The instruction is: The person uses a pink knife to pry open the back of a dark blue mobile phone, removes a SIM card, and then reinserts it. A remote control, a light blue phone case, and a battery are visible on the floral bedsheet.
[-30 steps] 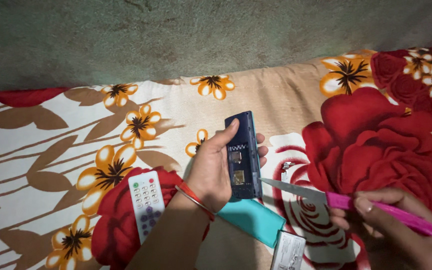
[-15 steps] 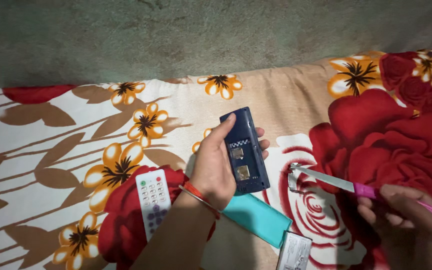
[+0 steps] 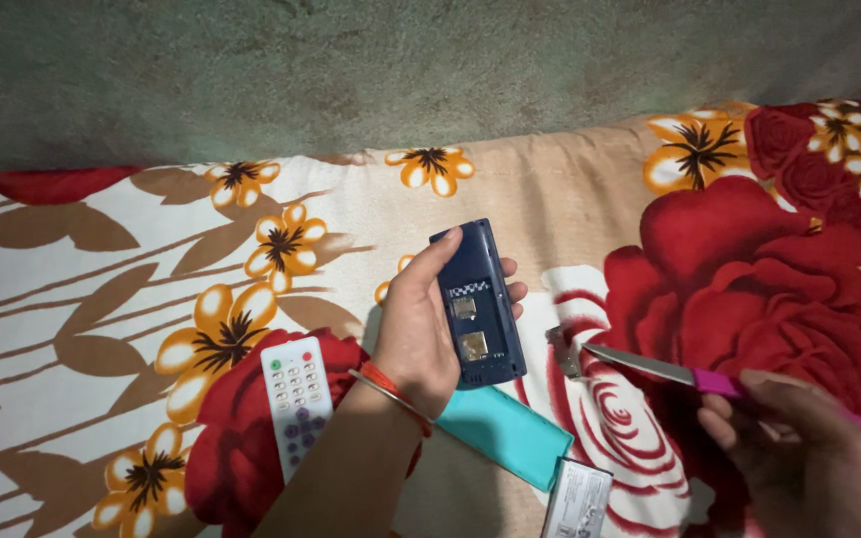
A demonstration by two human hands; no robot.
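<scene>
We hold the dark blue phone [image 3: 477,304], back cover off, clasped in our left hand [image 3: 421,334] above the floral sheet [image 3: 132,279]. Right of the phone, our right hand [image 3: 799,448] grips a pink-handled knife [image 3: 650,367], blade toward it. We judge this a prying step; next calls for steadying the phone and easing the tip into its open back.

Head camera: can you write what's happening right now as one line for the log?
left hand: holds open blue phone | right hand: holds pink-handled knife, blade toward phone | nearby: white remote, teal case on floral sheet
</scene>
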